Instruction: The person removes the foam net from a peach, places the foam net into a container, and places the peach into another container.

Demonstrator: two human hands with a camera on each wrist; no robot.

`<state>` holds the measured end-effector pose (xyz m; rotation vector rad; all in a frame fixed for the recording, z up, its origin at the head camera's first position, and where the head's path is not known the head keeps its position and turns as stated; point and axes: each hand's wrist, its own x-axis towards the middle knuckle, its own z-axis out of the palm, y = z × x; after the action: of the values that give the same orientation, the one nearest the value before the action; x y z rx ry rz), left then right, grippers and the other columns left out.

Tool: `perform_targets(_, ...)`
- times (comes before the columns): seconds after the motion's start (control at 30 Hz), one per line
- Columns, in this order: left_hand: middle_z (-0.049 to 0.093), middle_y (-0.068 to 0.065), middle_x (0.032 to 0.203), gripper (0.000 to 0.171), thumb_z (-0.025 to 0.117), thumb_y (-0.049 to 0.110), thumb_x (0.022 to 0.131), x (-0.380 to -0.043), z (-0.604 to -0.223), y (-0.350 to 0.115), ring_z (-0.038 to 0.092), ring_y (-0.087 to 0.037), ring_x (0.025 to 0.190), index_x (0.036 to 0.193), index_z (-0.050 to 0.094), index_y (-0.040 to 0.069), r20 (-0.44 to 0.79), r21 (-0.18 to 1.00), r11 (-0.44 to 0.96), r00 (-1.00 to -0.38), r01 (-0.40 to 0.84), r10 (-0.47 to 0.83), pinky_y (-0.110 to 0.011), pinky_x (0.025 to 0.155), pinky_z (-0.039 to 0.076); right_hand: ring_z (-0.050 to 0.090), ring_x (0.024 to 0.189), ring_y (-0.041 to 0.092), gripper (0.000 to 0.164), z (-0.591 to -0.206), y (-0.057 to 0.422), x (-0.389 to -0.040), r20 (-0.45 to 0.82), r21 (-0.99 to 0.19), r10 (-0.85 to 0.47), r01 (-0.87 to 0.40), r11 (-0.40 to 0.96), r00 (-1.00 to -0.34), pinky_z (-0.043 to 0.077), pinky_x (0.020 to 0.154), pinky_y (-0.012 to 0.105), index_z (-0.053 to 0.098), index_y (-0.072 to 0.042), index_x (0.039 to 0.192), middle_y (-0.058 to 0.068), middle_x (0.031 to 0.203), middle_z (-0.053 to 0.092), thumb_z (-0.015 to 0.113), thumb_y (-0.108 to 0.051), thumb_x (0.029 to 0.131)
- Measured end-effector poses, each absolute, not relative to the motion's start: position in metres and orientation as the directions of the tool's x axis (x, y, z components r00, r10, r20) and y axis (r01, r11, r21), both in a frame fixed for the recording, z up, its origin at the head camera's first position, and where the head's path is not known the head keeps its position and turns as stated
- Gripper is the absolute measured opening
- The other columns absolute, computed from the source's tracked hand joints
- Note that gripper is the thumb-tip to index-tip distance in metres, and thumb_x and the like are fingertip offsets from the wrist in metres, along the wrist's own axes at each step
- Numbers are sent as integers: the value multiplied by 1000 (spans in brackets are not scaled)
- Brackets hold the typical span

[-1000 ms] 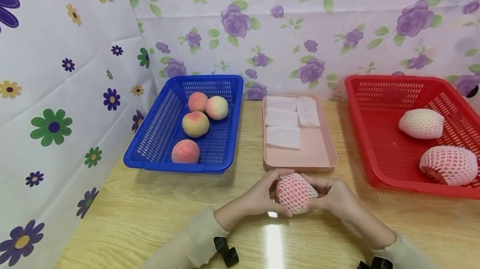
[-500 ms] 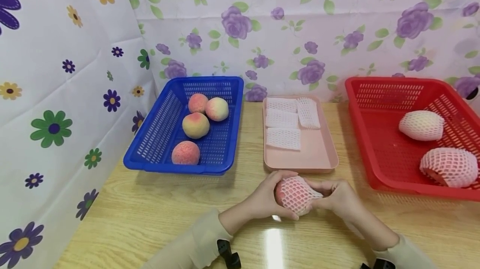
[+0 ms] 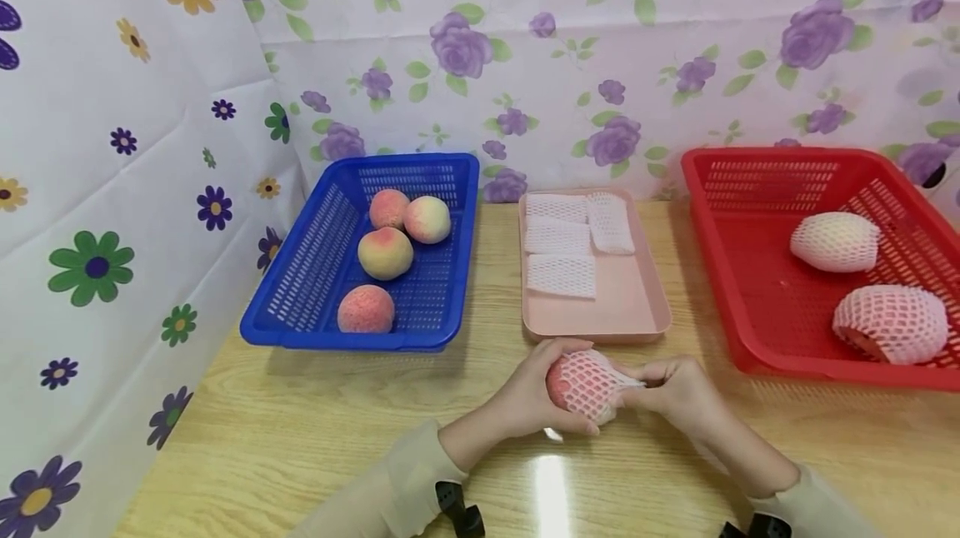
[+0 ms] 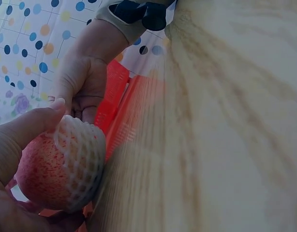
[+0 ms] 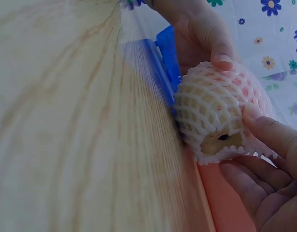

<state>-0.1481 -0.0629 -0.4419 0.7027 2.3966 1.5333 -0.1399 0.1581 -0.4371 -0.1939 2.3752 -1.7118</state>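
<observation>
Just in front of the pink tray, a peach (image 3: 558, 384) sits partly inside a white foam net sleeve (image 3: 592, 384). My left hand (image 3: 531, 396) grips the peach from the left, thumb and fingers curved round it. At its other side my right hand (image 3: 678, 392) pinches the sleeve's edge and draws it out to a point. In the left wrist view the red, speckled side of the peach (image 4: 39, 174) is bare, while the net (image 4: 83, 154) covers the far side. The right wrist view shows the net's open end (image 5: 218, 152) with a dark spot on the peach inside.
At left, a blue basket (image 3: 281, 334) holds several bare peaches (image 3: 386, 253). A pink tray (image 3: 630, 305) bears several flat foam net sleeves (image 3: 561, 276). On the right stands a red basket (image 3: 720, 288) with two netted fruits (image 3: 891, 323). A flowered cloth (image 3: 540, 72) hangs behind.
My right hand has moved slightly right, pulling the sleeve's edge away from the peach into a stretched point. My left hand keeps its grip on the peach. The head view has shifted a little.
</observation>
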Motion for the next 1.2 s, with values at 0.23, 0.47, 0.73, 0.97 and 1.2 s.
perform_targets(0.23, 49, -1, 135, 95, 91, 9, 58, -149, -439, -71, 48, -12, 118, 139, 44, 22, 42, 924, 305, -856, 229, 515, -25, 104, 39, 58, 77, -4, 34, -437, 156, -140, -84, -950, -212, 14, 312, -974, 51, 62, 16, 71, 7, 97, 12, 93, 72, 82, -10, 71)
perform_targets(0.47, 52, -6, 130, 88, 86, 0, 63, -153, -433, -85, 53, -19, 114, 138, 44, 17, -20, 964, 231, -836, 129, 549, -22, 95, 49, 55, 70, -1, 32, -437, 157, -140, -123, -954, -203, 59, 293, -971, 48, 59, 16, 71, 9, 95, -7, 76, 71, 82, -12, 72)
perform_targets(0.73, 54, -17, 129, 71, 80, -6, 69, -157, -429, -95, 56, -32, 117, 132, 48, 2, -9, 977, 182, -835, 109, 550, -26, 95, 50, 54, 66, 0, 29, -438, 157, -140, -97, -957, -175, 44, 286, -980, 46, 56, 17, 70, 10, 94, -13, 71, 67, 80, -9, 74)
perform_targets(0.97, 48, -24, 131, 70, 75, -12, 71, -156, -433, -94, 56, -34, 116, 131, 42, -2, -54, 993, 116, -851, 8, 523, -31, 92, 53, 63, 81, 3, 42, -442, 156, -142, -36, -971, -237, -22, 240, -971, 55, 70, 19, 65, 8, 112, -15, 92, 69, 79, -10, 76)
perform_targets(1.2, 51, -23, 130, 63, 75, -9, 73, -157, -438, -93, 58, -31, 114, 129, 45, -4, -95, 992, 117, -871, -43, 483, -31, 91, 54, 65, 92, 7, 54, -450, 156, -146, 65, -988, -404, -117, 105, -912, 57, 78, 22, 51, 13, 121, -10, 104, 65, 76, 1, 75)
